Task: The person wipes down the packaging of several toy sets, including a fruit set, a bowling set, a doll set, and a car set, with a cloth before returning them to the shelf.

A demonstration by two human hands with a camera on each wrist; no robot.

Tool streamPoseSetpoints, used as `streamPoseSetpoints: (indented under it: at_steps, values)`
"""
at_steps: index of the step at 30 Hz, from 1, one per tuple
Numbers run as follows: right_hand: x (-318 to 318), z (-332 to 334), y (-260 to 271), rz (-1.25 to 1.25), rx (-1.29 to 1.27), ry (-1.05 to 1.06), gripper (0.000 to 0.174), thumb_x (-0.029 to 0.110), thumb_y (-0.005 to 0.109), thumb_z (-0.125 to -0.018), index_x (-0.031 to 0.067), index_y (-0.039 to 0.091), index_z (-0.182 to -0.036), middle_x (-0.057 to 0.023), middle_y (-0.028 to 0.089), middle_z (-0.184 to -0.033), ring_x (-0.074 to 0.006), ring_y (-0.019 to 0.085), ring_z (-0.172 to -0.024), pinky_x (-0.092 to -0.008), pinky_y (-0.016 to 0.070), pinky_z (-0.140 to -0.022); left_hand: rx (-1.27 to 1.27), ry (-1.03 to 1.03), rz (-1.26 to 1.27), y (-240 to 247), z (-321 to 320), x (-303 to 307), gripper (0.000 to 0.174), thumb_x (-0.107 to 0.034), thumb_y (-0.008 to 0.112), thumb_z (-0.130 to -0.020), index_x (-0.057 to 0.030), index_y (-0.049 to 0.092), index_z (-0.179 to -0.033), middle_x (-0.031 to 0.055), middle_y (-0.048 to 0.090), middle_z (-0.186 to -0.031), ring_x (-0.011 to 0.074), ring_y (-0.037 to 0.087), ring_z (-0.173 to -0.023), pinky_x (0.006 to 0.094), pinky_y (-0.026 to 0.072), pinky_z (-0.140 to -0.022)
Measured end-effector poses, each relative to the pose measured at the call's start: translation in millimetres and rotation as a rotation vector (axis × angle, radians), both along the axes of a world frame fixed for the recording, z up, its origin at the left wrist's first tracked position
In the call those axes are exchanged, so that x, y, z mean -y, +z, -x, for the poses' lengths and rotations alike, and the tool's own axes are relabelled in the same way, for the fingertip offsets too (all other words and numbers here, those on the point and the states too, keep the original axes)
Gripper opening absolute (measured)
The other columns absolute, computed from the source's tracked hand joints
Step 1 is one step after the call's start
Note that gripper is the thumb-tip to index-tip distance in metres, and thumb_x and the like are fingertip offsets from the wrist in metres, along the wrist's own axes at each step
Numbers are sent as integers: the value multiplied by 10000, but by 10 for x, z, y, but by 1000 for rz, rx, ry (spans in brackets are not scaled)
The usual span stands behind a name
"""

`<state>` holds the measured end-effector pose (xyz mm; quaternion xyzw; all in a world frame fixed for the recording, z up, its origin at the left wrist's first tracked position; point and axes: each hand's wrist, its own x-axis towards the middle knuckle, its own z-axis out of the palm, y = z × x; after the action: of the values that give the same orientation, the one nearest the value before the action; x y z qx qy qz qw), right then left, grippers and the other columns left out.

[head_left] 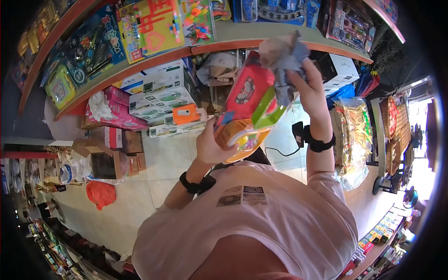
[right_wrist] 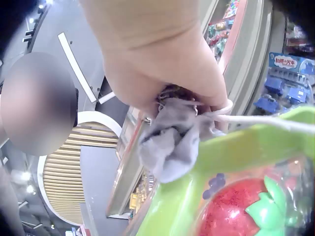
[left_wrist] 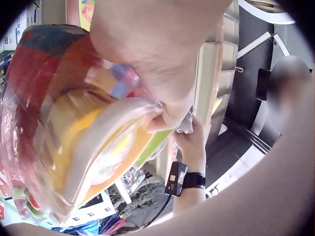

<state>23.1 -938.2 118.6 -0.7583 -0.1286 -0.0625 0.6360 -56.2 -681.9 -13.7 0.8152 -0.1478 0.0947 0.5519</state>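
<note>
A clear-wrapped toy pack (head_left: 252, 88) in red, green and yellow is tilted in front of the chest. The left hand (head_left: 212, 144) grips its lower left edge; in the left wrist view that hand (left_wrist: 152, 73) pinches the plastic wrapping beside the yellow part (left_wrist: 74, 132). Near the pack's upper right, the right hand (head_left: 310, 88) holds a crumpled grey cloth (head_left: 284, 60). The right wrist view shows the right hand (right_wrist: 167, 69) curled round the cloth (right_wrist: 172, 142), above the green rim (right_wrist: 182, 196), with a white cord (right_wrist: 266, 120) by its fingers.
Ahead is a shelf (head_left: 252, 35) with packaged toys (head_left: 151, 23). Below it stand stacked white boxes (head_left: 161, 91) and pink packs (head_left: 114, 109). On the tiled floor (head_left: 163, 186) lie an open carton (head_left: 105, 163) and a red bag (head_left: 101, 194). Wrapped goods (head_left: 352, 140) stand at the right.
</note>
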Motion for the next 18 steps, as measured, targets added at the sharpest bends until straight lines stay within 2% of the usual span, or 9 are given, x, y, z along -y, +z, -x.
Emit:
streamPoseSetpoints:
  at_steps: [1,2,3,5,6,9,12,15,18]
  values:
    - [-24,-22,18,48,-51,53,280,35,543,-892,-5,539,-1170,-17,603,-937,-60,514,-846,-222,435,-763,-19,-18,-26,-1,25,-22,829,-232,827,-566,50,417,-1230,192,616,-1041,271,637,-941,331,506,-813]
    - [-83,-31,65,238,19,100,260,70,553,-901,-22,549,-1144,-41,618,-947,-76,520,-851,-236,437,-779,-37,-35,-52,-6,51,-52,842,-197,826,-578,72,394,-1249,189,600,-1082,228,617,-979,313,490,-852]
    - [-103,-58,46,208,9,109,260,76,555,-902,-25,550,-1142,-49,622,-951,-80,522,-857,-240,437,-787,-55,-52,-79,-11,74,-77,855,-163,825,-590,95,372,-1268,186,585,-1123,184,597,-1017,294,475,-891]
    - [-147,-122,-43,149,-14,130,261,90,558,-905,-30,551,-1137,-65,631,-958,-89,526,-868,-247,438,-803,-58,-34,-52,-84,123,-109,849,-160,820,-594,92,372,-1270,184,590,-1114,184,600,-1013,296,480,-888]
    - [-139,-150,-61,126,-57,149,278,98,561,-907,-34,545,-1151,-85,635,-1009,-106,528,-902,-258,431,-839,-60,-24,-37,-88,137,-120,846,-159,817,-596,91,372,-1271,183,592,-1109,184,602,-1011,297,482,-886]
    - [-48,-209,-168,214,-43,114,294,95,560,-904,-40,536,-1164,-100,630,-1049,-136,534,-938,-271,423,-867,-92,-27,4,-51,194,-155,845,-153,817,-595,92,373,-1270,177,587,-1118,189,598,-1018,305,481,-899]
    - [31,-187,-307,222,-107,29,306,86,552,-902,-50,526,-1175,-118,623,-1086,-157,537,-974,-281,411,-893,-14,22,75,-124,225,-177,824,-219,831,-586,73,412,-1232,191,626,-1038,246,654,-934,336,514,-844]
    - [272,-255,-618,239,-65,-84,264,95,553,-899,-48,540,-1121,-117,636,-1024,-168,554,-922,-305,429,-845,-35,-7,269,-40,248,-167,830,-144,821,-600,88,372,-1259,186,567,-1151,224,601,-1035,351,472,-937]
    - [569,-315,-688,551,11,-131,205,106,553,-898,-35,552,-1046,-107,642,-936,-177,560,-851,-326,441,-774,-149,-3,247,41,279,-233,847,-72,795,-585,77,353,-1292,165,484,-1251,202,478,-1163,361,396,-1011]
